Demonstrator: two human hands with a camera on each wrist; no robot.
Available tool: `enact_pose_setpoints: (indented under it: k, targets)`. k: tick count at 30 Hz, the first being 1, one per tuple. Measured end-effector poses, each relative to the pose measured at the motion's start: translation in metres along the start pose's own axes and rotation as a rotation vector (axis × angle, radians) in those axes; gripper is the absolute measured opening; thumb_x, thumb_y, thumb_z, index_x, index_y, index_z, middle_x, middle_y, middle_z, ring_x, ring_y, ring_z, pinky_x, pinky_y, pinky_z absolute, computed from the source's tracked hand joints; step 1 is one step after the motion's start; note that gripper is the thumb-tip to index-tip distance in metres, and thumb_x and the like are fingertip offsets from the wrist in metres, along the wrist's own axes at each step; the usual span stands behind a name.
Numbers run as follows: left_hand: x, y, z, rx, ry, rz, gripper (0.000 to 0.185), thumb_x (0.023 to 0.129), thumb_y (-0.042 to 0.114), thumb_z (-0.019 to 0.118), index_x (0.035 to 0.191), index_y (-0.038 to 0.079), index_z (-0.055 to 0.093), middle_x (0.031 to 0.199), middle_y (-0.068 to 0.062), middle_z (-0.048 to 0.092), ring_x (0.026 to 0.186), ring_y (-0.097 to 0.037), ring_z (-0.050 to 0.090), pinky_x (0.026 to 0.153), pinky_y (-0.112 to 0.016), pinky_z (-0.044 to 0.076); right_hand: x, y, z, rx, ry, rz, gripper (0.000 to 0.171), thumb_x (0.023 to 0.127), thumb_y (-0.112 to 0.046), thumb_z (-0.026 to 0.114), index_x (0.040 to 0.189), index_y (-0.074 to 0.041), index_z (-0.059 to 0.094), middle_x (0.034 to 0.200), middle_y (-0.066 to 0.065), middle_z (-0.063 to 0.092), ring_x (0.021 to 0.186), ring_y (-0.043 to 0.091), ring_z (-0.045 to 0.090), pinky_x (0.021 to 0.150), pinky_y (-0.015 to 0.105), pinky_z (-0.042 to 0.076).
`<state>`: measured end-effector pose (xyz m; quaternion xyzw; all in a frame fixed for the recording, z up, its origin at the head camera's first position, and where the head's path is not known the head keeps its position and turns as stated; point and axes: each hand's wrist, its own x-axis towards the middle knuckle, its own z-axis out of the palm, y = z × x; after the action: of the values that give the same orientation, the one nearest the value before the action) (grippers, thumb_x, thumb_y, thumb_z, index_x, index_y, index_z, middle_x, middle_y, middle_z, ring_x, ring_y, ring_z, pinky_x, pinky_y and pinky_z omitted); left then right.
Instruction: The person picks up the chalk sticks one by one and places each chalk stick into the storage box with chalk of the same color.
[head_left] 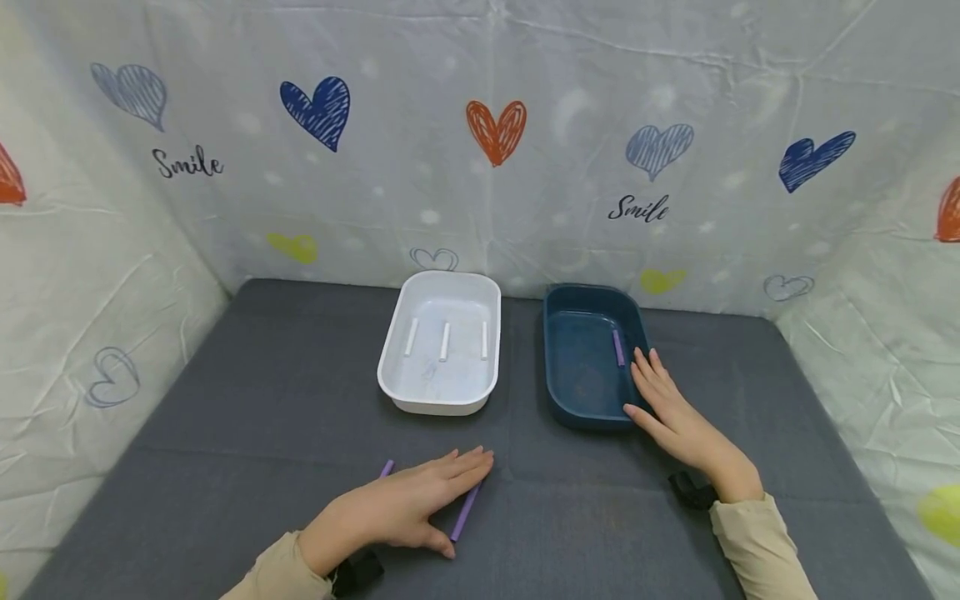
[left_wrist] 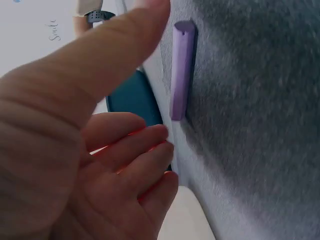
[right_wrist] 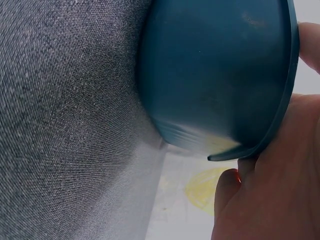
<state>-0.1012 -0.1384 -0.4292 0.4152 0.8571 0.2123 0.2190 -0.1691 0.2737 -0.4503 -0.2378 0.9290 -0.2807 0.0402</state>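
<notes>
My left hand (head_left: 459,500) lies flat on the grey mat (head_left: 247,400) near the front edge, fingers straight. A purple stick (head_left: 466,511) lies under its fingertips, beside the thumb; the left wrist view shows this stick (left_wrist: 181,70) close to the thumb (left_wrist: 115,45). The end of another purple stick (head_left: 386,468) pokes out behind the hand. My right hand (head_left: 651,398) rests with straight fingers on the right rim of the dark blue tray (head_left: 577,375), which holds one purple stick (head_left: 618,347). The white tray (head_left: 440,392) holds three white sticks (head_left: 445,341).
The two trays stand side by side at the back of the mat. Cloth walls (head_left: 480,167) printed with hearts close in the back and both sides. In the right wrist view the blue tray's outer wall (right_wrist: 215,75) sits on the mat (right_wrist: 65,125).
</notes>
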Motion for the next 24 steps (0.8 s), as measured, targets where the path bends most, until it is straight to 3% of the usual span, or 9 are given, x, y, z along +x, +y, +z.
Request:
enact_pose_setpoints:
  k: [9, 17, 24]
  targets:
    - [0.007, 0.001, 0.008, 0.060, 0.016, 0.023, 0.087, 0.076, 0.024, 0.085, 0.150, 0.002, 0.043, 0.155, -0.016, 0.038, 0.145, -0.033, 0.031, 0.115, -0.047, 0.029, -0.001, -0.001, 0.001, 0.008, 0.004, 0.007, 0.072, 0.105, -0.033, 0.050, 0.157, 0.001, 0.013, 0.166, 0.014, -0.003, 0.150, 0.031, -0.014, 0.116, 0.064, 0.007]
    - [0.009, 0.002, 0.009, -0.018, 0.026, -0.039, 0.090, 0.076, 0.022, 0.086, 0.150, 0.000, 0.041, 0.155, -0.017, 0.038, 0.142, -0.044, 0.031, 0.111, -0.051, 0.035, -0.002, -0.002, -0.001, 0.015, 0.004, 0.014, 0.072, 0.105, -0.032, 0.050, 0.157, 0.001, 0.013, 0.166, 0.013, -0.003, 0.151, 0.028, -0.014, 0.116, 0.064, 0.008]
    - [0.013, 0.000, 0.008, 0.075, 0.102, 0.020, 0.082, 0.071, 0.022, 0.090, 0.138, -0.007, 0.053, 0.142, -0.024, 0.052, 0.136, -0.037, 0.044, 0.110, -0.052, 0.035, -0.001, -0.002, -0.002, 0.016, -0.003, 0.020, 0.073, 0.105, -0.033, 0.050, 0.158, 0.000, 0.012, 0.166, 0.013, -0.004, 0.150, 0.027, -0.015, 0.116, 0.064, 0.008]
